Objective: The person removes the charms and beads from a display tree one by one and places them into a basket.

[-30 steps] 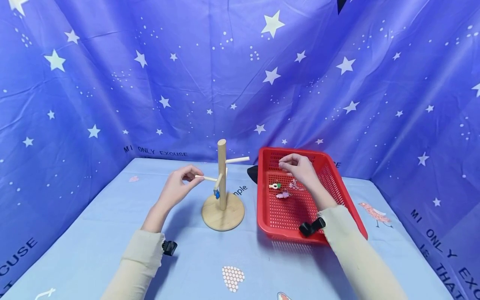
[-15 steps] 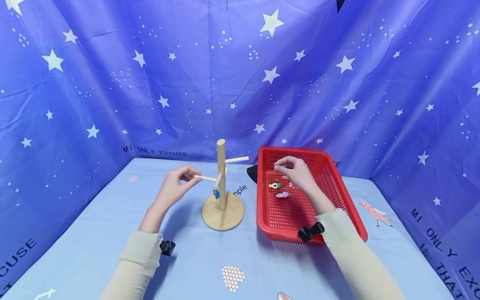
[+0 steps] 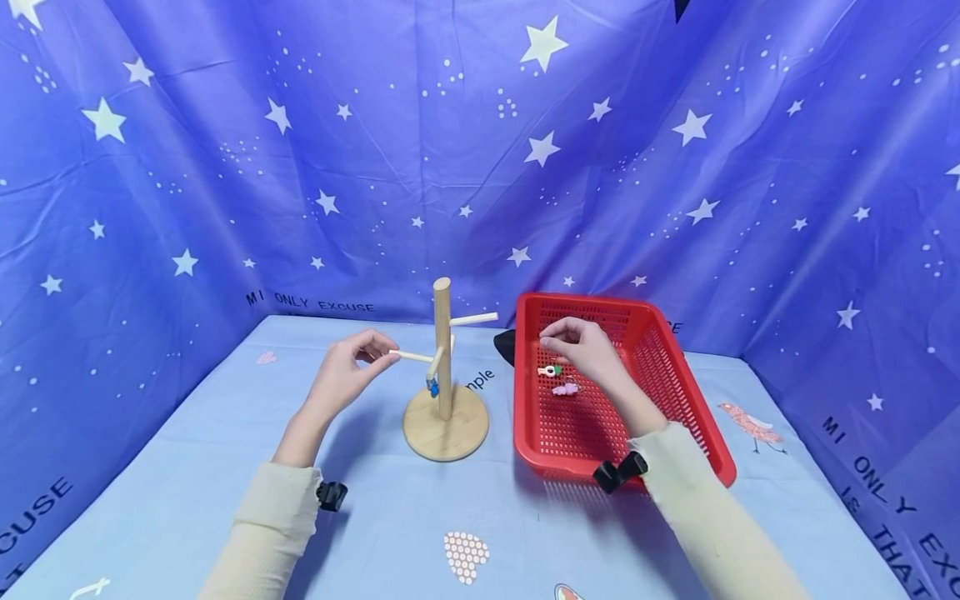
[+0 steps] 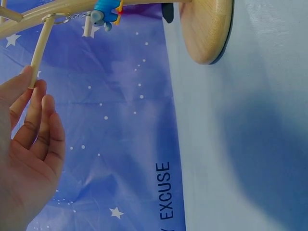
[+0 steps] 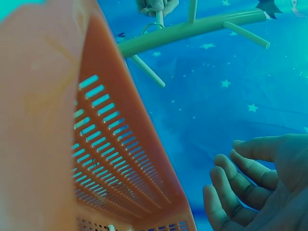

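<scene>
My left hand (image 3: 348, 371) pinches the free end of a wooden peg (image 4: 42, 45) on the upright wooden stand (image 3: 444, 333). At that peg's inner end sits a metal ring, and from its chain hangs a blue figure keychain (image 4: 103, 12). Over the red basket (image 3: 528, 417), my right hand (image 3: 588, 348) hovers with relaxed, bent fingers. Its own wrist view reveals nothing between thumb and fingers (image 5: 221, 180). Beneath it on the basket floor lie a green-and-white charm (image 3: 550, 372) and a pink charm (image 3: 566, 389).
The stand's round base (image 3: 446, 433) rests on a pale blue cloth (image 3: 397, 517), left of the basket. Other pegs, such as the upper right one (image 3: 474, 319), jut out bare. A starry blue curtain (image 3: 420, 125) closes off the back and sides.
My right hand has drifted left and slightly down over the basket, now covering another pinkish charm seen earlier. My left hand keeps its pinch on the peg, barely shifting.
</scene>
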Available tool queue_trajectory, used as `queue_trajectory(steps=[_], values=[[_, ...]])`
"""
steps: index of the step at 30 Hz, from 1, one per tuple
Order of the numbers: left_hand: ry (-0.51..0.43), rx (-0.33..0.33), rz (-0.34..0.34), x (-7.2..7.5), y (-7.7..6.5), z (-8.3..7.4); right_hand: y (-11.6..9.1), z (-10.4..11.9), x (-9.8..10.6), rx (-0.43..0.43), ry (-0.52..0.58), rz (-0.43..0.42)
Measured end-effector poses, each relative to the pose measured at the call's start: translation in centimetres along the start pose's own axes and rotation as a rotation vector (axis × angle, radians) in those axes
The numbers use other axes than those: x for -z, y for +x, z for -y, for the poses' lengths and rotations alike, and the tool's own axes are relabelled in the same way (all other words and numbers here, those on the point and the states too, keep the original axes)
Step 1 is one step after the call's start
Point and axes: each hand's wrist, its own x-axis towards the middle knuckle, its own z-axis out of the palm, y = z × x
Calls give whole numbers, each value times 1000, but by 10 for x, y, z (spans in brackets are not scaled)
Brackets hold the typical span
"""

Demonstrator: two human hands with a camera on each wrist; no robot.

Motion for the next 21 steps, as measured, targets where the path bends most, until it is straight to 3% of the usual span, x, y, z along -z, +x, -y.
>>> queue_trajectory(steps=[12, 21], values=[[17, -11, -8, -1, 0, -2, -7, 3, -7, 33, -30, 18], [40, 37, 29, -3, 1, -7, -8, 4, -11, 48, 10, 38]])
